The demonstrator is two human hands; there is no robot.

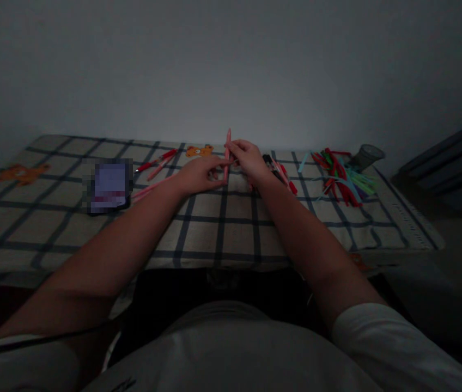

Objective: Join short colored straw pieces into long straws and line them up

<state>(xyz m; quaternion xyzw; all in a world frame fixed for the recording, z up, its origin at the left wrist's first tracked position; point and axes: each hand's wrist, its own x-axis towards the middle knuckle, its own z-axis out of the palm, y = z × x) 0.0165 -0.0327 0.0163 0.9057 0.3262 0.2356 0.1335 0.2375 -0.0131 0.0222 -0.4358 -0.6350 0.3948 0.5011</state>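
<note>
A pink pen (228, 146) stands nearly upright above the middle of the table, its tapered end up. My left hand (200, 173) pinches its lower part between thumb and fingers. My right hand (247, 158) is closed on the pen's upper part from the right side. Beside my right hand lie several black and red pens (282, 171), partly hidden by that hand and wrist. To the left of my left hand are a red pen (155, 161) and a pink pen (163, 166), with more pink sticks (153, 187) running under the wrist.
A checked cloth (204, 228) covers the table, which meets a plain wall (231, 71). A phone or tablet (110, 188), blurred out, lies at left. On the right are a pile of coloured strips (343, 179) and a dark cup (366, 157).
</note>
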